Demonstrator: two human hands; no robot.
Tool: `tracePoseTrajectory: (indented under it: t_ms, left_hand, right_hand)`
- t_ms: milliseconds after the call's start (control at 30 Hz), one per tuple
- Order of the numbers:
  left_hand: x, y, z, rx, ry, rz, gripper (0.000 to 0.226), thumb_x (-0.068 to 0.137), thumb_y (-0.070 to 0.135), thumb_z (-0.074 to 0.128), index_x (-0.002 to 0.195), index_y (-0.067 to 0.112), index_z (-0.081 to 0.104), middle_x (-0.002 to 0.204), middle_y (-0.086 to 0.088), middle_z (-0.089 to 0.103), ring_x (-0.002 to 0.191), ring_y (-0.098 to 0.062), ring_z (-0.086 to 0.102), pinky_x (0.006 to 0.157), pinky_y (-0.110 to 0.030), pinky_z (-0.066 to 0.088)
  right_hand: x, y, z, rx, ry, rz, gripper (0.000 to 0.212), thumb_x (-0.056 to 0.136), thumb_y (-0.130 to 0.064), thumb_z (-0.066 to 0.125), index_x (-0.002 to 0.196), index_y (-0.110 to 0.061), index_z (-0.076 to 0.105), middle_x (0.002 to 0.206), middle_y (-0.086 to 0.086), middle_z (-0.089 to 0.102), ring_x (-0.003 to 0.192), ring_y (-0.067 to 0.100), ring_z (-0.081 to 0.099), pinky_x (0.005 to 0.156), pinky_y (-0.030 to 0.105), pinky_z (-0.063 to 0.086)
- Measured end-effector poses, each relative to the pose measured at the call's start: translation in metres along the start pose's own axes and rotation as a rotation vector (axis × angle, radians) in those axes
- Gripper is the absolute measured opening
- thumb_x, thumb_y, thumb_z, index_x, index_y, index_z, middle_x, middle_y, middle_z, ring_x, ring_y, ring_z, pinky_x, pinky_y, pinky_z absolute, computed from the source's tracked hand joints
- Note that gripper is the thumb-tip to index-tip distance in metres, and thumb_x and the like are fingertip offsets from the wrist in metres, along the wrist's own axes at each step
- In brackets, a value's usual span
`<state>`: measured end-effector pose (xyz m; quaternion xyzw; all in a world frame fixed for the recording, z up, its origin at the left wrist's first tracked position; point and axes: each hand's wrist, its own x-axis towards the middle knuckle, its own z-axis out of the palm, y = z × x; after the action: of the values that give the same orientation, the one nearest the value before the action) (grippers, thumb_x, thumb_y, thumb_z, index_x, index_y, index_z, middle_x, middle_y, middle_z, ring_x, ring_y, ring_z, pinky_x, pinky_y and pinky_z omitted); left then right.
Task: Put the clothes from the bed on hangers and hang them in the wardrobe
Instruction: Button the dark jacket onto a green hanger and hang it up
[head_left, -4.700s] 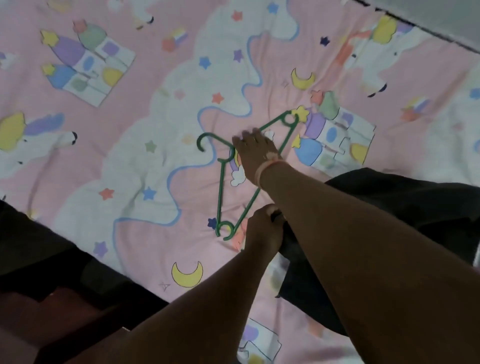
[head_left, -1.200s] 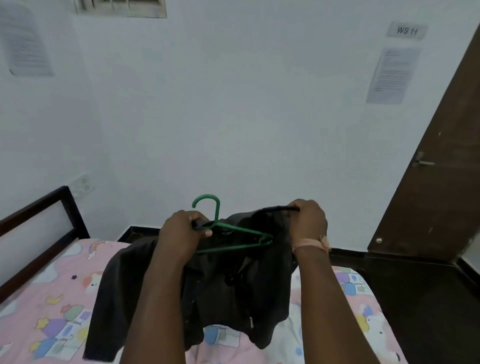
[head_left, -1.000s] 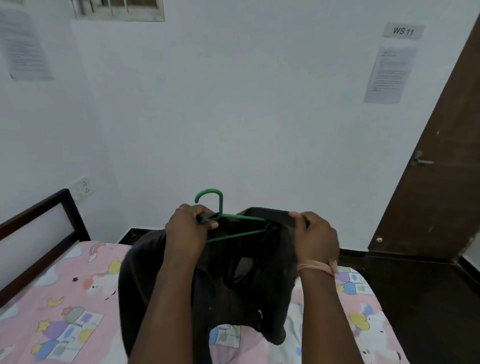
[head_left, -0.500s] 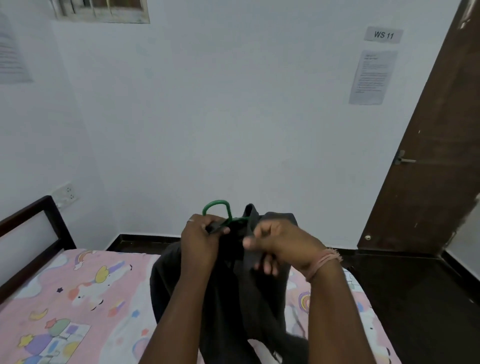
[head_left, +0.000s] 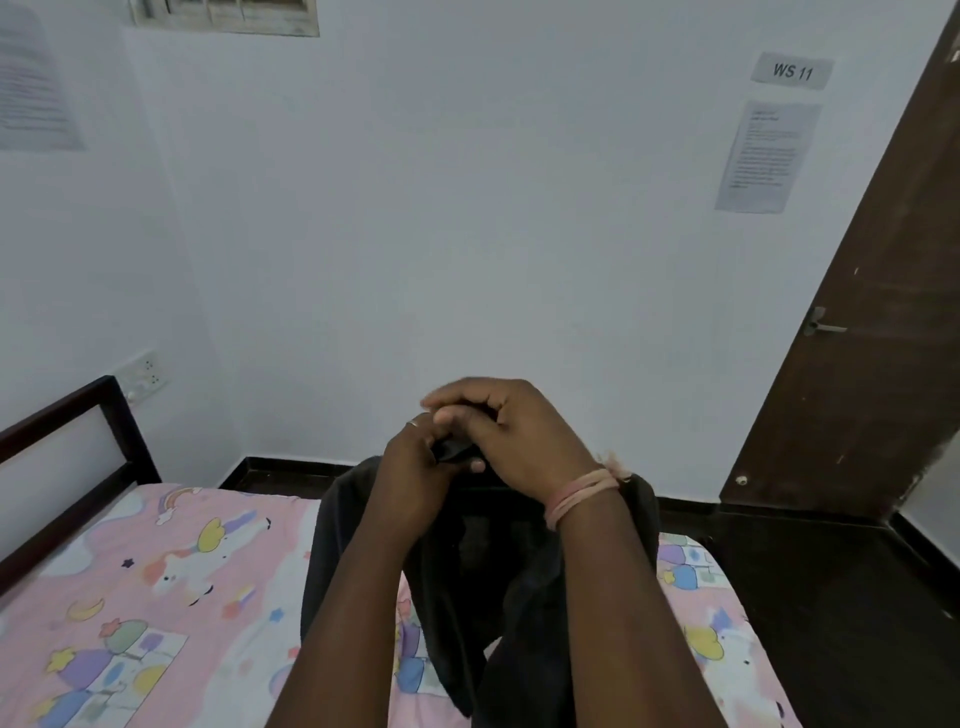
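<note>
1. Dark garment (head_left: 483, 571) hangs from both hands, held up over the near end of the bed (head_left: 156, 571), its lower folds draping toward the sheet.
2. Left hand (head_left: 415, 478) is curled round the bunched collar; right hand (head_left: 514, 436), just to the right and touching it, has fingers folded over the same dark bundle.
3. No hanger is visible now; it is probably hidden under the cloth and fingers.
4. To finish the step well, I would keep one hand fixed at the neck and draw each shoulder evenly outward, so the fabric sits level.
5. Brown door (head_left: 857, 338) stands far right; no wardrobe is in view.
</note>
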<state>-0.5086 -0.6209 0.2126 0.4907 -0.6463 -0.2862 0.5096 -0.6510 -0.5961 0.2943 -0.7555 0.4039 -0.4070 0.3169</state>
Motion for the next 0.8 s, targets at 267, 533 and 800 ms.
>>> tracePoseTrajectory:
  t_ms: [267,533,800]
  left_hand:
    - [-0.005,-0.017,-0.019,0.040,-0.078,-0.021,0.021,0.094,0.012,0.065,0.093,0.028,0.078,0.095,0.013,0.076,0.093,-0.002,0.069,0.085,-0.023,0.051]
    - [-0.011,0.015,-0.050,-0.041,-0.418,-0.250,0.020,0.094,0.037,0.072,0.109,0.026,0.080,0.104,0.006,0.079,0.101,-0.010,0.074,0.094,-0.031,0.054]
    - [0.004,-0.020,-0.044,0.283,-0.345,-0.126,0.044,0.102,0.033,0.059,0.142,0.049,0.052,0.148,0.019,0.052,0.138,-0.006,0.047,0.118,-0.042,0.037]
  right_hand:
    - [-0.013,0.041,-0.001,-0.269,0.306,-0.158,0.019,0.090,-0.006,0.068,0.097,-0.018,0.081,0.093,-0.013,0.077,0.085,-0.007,0.067,0.083,0.014,0.051]
    - [-0.016,0.068,-0.009,-0.471,0.482,-0.181,0.021,0.090,-0.007,0.067,0.096,-0.023,0.079,0.094,-0.013,0.076,0.090,0.006,0.069,0.087,0.034,0.055]
    - [-0.028,0.064,-0.019,-0.197,0.495,-0.088,0.027,0.090,0.000,0.063,0.094,-0.020,0.079,0.085,-0.018,0.073,0.074,0.003,0.066,0.077,0.017,0.052]
